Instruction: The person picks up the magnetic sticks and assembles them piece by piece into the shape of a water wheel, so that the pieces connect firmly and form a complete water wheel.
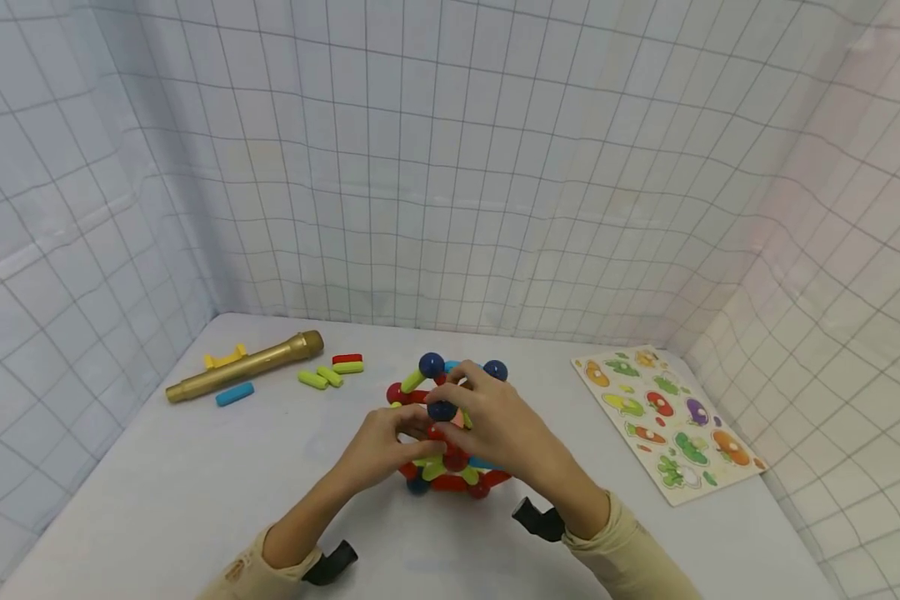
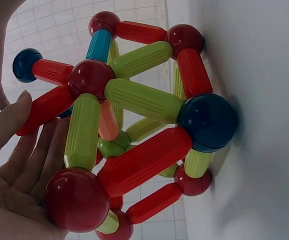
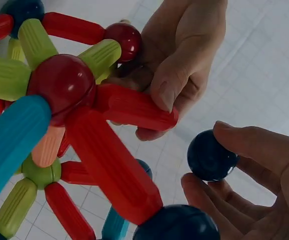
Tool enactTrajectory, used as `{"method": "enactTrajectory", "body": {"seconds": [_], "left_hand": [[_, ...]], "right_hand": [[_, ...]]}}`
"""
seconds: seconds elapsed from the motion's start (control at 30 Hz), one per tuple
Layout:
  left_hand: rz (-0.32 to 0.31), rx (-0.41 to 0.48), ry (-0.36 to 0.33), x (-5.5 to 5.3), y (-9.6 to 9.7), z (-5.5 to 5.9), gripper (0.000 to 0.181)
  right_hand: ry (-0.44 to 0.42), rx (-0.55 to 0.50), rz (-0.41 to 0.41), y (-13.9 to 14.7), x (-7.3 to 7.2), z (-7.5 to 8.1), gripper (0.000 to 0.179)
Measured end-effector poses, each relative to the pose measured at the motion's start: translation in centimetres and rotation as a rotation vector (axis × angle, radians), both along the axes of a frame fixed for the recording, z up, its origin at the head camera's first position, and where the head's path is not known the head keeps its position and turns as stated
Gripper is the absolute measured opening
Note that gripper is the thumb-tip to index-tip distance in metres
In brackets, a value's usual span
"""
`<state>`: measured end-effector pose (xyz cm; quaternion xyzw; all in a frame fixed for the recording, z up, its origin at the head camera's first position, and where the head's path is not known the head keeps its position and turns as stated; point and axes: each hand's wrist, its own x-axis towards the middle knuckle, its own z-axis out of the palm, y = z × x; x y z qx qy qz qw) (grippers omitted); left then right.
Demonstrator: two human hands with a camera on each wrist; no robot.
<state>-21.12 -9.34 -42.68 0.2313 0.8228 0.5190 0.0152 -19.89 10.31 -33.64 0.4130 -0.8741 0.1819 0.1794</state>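
A magnetic stick-and-ball structure of red, green and blue rods and red, green and dark blue balls stands on the table in front of me. My left hand pinches a red rod that juts from a red ball on its near side, thumb on top and fingers beneath. In my right hand, a dark blue ball is held between thumb and fingertips. A short gap separates this ball from the free end of the pinched rod in the right wrist view.
Back left lie a gold toy microphone, a yellow piece, a blue rod, several green rods and a red rod. A board with vegetable pictures lies at right. Gridded white cloth walls surround the table.
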Motion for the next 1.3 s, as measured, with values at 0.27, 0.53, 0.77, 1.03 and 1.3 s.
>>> {"method": "enactTrajectory", "body": {"seconds": [0.27, 0.53, 0.77, 1.03, 1.3], "left_hand": [[0.051, -0.067, 0.009, 0.0, 0.2, 0.0, 0.037], [0.024, -0.064, 0.021, 0.0, -0.3, 0.2, 0.036], [-0.005, 0.016, -0.080, -0.3, -0.6, 0.4, 0.042], [0.006, -0.025, -0.046, -0.2, -0.6, 0.7, 0.043], [0.133, -0.263, 0.053, -2.8, -5.8, 2.4, 0.040]], "right_hand": [[-0.042, 0.152, 0.036, -1.2, 0.1, -0.5, 0.033], [0.002, 0.144, 0.018, -0.8, 0.4, -1.0, 0.038], [-0.066, -0.073, -0.067, 3.3, 1.1, -1.5, 0.035], [-0.293, -0.216, -0.076, 6.5, 1.0, -3.4, 0.035], [-0.280, -0.253, -0.066, 7.4, 0.9, -3.6, 0.037]]}}
